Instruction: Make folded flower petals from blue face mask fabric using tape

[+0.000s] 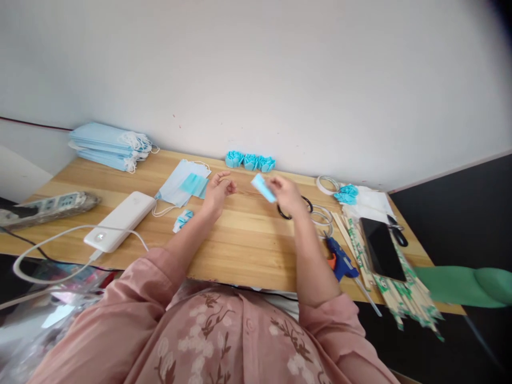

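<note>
My right hand (287, 195) pinches a small light-blue strip of mask fabric (263, 188) and holds it just above the wooden table (244, 240). My left hand (219, 189) hovers a little to the left with its fingers loosely curled and nothing in them. Black-handled scissors (307, 203) lie partly hidden under my right hand. Three folded blue fabric rosettes (250, 160) sit in a row against the wall behind my hands. A cut face mask (184, 185) lies to the left of my left hand, with small blue scraps (183, 219) near my forearm.
A stack of blue masks (109, 145) sits at the back left. A white power bank (120, 221) with cable and a power strip (50, 207) lie on the left. On the right are tape rolls (327, 184), a blue glue gun (341, 261), a black phone (382, 248) and wrapped chopsticks (404, 290).
</note>
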`<state>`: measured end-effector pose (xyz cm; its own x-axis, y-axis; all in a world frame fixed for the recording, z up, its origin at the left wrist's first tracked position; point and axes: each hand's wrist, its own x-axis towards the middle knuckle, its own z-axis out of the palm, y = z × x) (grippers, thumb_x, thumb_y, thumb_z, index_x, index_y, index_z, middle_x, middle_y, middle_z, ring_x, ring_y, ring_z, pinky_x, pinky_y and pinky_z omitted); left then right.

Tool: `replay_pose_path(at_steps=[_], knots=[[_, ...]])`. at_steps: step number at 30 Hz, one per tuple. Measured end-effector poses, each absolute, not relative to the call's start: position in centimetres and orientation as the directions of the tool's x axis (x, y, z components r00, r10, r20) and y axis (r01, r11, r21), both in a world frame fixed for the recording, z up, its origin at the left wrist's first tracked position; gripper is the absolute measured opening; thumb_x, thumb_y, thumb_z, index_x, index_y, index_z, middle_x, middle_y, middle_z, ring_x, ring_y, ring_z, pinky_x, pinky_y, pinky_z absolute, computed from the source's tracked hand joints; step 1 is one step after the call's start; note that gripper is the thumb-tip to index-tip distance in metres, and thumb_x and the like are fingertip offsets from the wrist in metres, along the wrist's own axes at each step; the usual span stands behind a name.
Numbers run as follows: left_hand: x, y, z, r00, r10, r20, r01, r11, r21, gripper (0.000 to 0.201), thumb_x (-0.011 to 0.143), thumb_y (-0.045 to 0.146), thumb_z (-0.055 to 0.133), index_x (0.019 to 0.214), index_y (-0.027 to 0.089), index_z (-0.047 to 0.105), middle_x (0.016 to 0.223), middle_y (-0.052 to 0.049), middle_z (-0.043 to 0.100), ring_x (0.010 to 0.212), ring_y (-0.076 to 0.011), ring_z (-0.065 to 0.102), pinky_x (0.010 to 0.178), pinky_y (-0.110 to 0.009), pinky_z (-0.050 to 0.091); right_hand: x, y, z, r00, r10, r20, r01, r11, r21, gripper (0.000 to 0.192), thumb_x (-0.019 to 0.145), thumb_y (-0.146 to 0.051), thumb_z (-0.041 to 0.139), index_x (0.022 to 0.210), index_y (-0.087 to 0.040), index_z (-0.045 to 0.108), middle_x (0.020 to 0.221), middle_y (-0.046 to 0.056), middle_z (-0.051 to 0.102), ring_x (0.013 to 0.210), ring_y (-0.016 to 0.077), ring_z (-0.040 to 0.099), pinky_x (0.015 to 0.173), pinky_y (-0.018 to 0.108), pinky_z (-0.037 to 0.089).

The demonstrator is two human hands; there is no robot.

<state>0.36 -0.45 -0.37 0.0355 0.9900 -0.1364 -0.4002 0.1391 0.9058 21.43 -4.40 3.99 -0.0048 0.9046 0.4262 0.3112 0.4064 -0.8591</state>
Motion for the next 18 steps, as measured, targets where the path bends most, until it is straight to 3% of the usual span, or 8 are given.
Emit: replay_pose_path(at_steps=[2,4,7,9,13,18], knots=[[0.3,-0.6,-0.3,0.008,0.991,-0.135,-0.396,0.127,0.909,0.031,0.071,0.022,0.058,0.101,0.019,0.05,0.063,0.006,0.061,0.055,-0.0089,0.057,0.066,-0.024,0.047,20.6,-4.0,3.6,0.036,0.908,0.417,0.385,0.372,-0.845,0.024,0.086,-0.038,0.061,0.07,-0.02,0.066,0.062,-0.004,0.062,0.063,0.0127,0.055,0.066,0.023,0.053],[0.3,-0.6,-0.3,-0.028,0.994,-0.107,-0.396,0.087,0.914,0.03,0.072,0.02,0.056,0.101,0.019,0.05,0.063,0.006,0.061,0.055,-0.0089,0.057,0.064,-0.024,0.046,20.3,-3.9,3.6,0.024,0.911,0.412,0.358,0.377,-0.854,0.018,0.083,-0.036,0.066,0.075,-0.02,0.065,0.071,-0.002,0.066,0.067,0.0129,0.058,0.068,0.024,0.051],[0.3,-0.6,-0.4,-0.057,0.998,-0.031,-0.404,0.005,0.915,0.03,0.072,0.019,0.055,0.102,0.019,0.051,0.063,0.006,0.061,0.055,-0.0093,0.057,0.064,-0.024,0.047,20.7,-4.0,3.4,-0.091,0.923,0.373,0.278,0.384,-0.881,0.027,0.087,-0.048,0.061,0.081,-0.021,0.064,0.075,0.0,0.066,0.068,0.0149,0.06,0.066,0.027,0.049],[0.3,-0.5,-0.5,-0.07,0.998,0.004,-0.411,-0.032,0.911,0.03,0.072,0.018,0.055,0.102,0.019,0.051,0.063,0.006,0.061,0.055,-0.0095,0.056,0.064,-0.025,0.048,21.1,-3.8,2.8,-0.079,0.936,0.342,0.41,0.343,-0.845,0.032,0.088,-0.051,0.058,0.078,-0.021,0.063,0.073,0.002,0.066,0.069,0.0173,0.06,0.065,0.029,0.048],[0.5,-0.8,-0.3,-0.099,0.992,0.076,-0.391,-0.109,0.914,0.027,0.075,0.019,0.057,0.101,0.019,0.053,0.062,0.006,0.061,0.056,-0.0097,0.056,0.063,-0.024,0.047,21.2,-2.9,1.1,0.219,0.855,0.47,0.713,0.189,-0.675,0.025,0.091,-0.041,0.055,0.08,-0.021,0.065,0.081,0.006,0.069,0.078,0.021,0.06,0.074,0.034,0.045],[1.0,-1.9,0.3,0.061,0.98,0.189,-0.327,-0.159,0.931,0.02,0.081,0.034,0.064,0.091,0.016,0.064,0.065,0.001,0.064,0.059,-0.0102,0.058,0.065,-0.025,0.049,20.4,-2.7,0.5,0.212,0.754,0.621,0.845,0.179,-0.505,0.026,0.096,-0.039,0.051,0.084,-0.021,0.066,0.083,0.005,0.07,0.078,0.02,0.059,0.075,0.032,0.043]])
